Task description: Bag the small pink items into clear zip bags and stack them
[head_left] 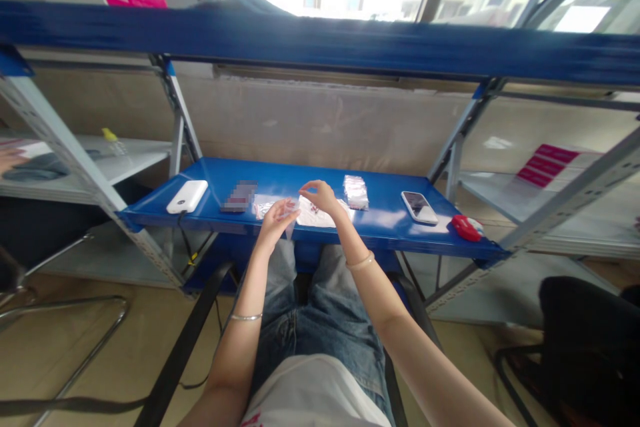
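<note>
My left hand is closed at the front of the blue table, its fingers pinching a small clear plastic bag. Close to it, my right hand has thumb and fingertips brought together above the bag; whatever they hold is too small to tell. Under the right hand lies a white cloth or sheet with a few small dark pieces on it. Left of it are some clear plastic packets. A stack of clear packets lies behind and to the right.
On the blue table are a white power bank with a cable, a blurred-out item, a phone and a red object at the right corner. A blue shelf beam crosses above. Metal posts stand either side.
</note>
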{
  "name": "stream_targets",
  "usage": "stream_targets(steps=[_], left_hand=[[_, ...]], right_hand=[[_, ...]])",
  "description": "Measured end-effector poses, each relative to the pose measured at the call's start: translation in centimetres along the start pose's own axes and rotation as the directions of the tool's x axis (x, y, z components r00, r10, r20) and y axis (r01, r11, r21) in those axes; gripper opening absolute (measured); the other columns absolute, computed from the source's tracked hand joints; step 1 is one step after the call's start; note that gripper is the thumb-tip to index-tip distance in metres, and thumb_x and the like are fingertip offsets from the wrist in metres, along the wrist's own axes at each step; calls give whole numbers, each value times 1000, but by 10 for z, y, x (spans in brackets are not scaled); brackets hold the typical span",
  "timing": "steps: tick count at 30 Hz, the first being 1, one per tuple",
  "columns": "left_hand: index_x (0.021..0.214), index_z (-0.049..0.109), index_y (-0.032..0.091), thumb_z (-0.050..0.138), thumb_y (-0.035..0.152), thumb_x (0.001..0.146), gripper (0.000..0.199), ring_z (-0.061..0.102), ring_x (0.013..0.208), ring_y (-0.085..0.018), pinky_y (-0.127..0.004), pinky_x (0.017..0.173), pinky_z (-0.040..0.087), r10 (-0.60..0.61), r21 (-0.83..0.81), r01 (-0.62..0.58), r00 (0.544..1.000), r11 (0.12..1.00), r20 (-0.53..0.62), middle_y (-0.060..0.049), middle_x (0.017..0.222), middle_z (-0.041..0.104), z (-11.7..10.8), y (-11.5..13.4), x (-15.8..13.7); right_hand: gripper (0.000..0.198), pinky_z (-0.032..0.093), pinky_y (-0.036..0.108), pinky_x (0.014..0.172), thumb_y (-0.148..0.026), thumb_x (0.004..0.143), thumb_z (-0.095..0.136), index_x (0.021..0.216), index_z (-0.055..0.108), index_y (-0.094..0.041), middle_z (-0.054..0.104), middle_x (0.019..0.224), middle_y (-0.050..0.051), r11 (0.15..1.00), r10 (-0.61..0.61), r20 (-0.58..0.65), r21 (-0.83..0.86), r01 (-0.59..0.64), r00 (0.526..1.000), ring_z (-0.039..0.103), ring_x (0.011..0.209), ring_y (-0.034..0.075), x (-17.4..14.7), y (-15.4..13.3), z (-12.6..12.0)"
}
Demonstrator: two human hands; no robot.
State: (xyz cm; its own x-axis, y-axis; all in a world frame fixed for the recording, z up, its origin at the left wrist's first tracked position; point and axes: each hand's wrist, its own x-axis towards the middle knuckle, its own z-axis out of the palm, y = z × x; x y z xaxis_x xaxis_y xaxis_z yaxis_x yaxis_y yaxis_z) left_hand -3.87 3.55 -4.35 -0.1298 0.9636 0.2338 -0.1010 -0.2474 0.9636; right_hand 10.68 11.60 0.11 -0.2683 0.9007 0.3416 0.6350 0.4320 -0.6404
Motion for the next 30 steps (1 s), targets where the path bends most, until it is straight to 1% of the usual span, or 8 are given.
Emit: stream_targets(steps=[3, 7, 11, 15, 17, 24, 27, 30], left_hand=[[108, 60, 19, 75, 36, 63, 50, 58, 111, -25, -37, 91, 48, 4, 0, -4, 1000, 1000, -12, -10, 110, 66, -1, 0, 0], [107, 60, 19, 75, 36, 63, 50, 58, 111, -26, -37, 90, 49, 7, -2, -7, 1000, 1000, -12, -10, 111, 65, -3, -1, 0], [107, 60, 19, 75, 36, 63, 50, 58, 111, -26, -38, 90, 49, 4, -18, -4, 1000, 1000, -13, -10, 110, 66, -3, -2, 1], [107, 61, 18, 75, 35, 63, 49, 58, 111, -26, -38, 92, 47, 15, -10, -15, 1000, 1000, -22, -10, 109, 66, -4, -2, 1], [107, 61, 18, 76, 36, 63, 50, 58, 112, -25, -38, 94, 47, 17, -9, -17, 1000, 1000, -25, -10, 109, 66, -6, -3, 1], [107, 61, 18, 76, 34, 63, 49, 58, 113, -25, -39, 95, 46, 24, -33, -24, 999, 999, -29, -10, 108, 67, -8, -6, 2], [106, 61, 18, 76, 34, 63, 49, 58, 111, -25, -38, 94, 47, 15, -38, -16, 1000, 999, -25, -10, 108, 67, -6, -5, 1], [106, 61, 18, 76, 35, 63, 49, 59, 109, -25, -38, 90, 49, 5, -37, -6, 1000, 999, -20, -10, 109, 66, -3, -2, 0]], right_hand=[[17, 39, 45, 95, -31, 82, 62, 90, 73, -21, 72, 98, 8, 969, 98, 6, -228, -94, 995, 61, 102, 26, 0, 14, 8], [33, 36, 50, 96, -40, 91, 48, 92, 73, -18, 71, 96, 13, 939, 154, 48, -317, -131, 987, 61, 102, 29, -5, 24, 16], [32, 35, 49, 97, -41, 89, 52, 89, 74, -18, 67, 111, 16, 927, 125, 65, -364, -93, 990, 57, 110, 31, -10, 29, 22], [23, 31, 50, 102, -33, 86, 58, 101, 72, -23, 52, 135, 13, 927, 63, 46, -374, -41, 997, 44, 127, 29, -13, 39, 27], [22, 28, 51, 103, -30, 84, 61, 102, 71, -24, 48, 139, 13, 922, 65, 27, -385, -49, 998, 40, 130, 29, -14, 46, 29], [15, 28, 50, 102, -23, 79, 62, 88, 74, -22, 57, 129, 11, 952, 98, -38, -289, -105, 994, 41, 129, 28, -14, 57, 27], [13, 32, 47, 100, -21, 77, 63, 85, 74, -20, 67, 113, 11, 968, 119, -25, -221, -122, 993, 48, 123, 27, -13, 58, 23], [9, 36, 43, 97, -18, 75, 65, 79, 73, -19, 69, 104, 9, 976, 145, -60, -153, -153, 988, 54, 115, 25, -13, 58, 20]])
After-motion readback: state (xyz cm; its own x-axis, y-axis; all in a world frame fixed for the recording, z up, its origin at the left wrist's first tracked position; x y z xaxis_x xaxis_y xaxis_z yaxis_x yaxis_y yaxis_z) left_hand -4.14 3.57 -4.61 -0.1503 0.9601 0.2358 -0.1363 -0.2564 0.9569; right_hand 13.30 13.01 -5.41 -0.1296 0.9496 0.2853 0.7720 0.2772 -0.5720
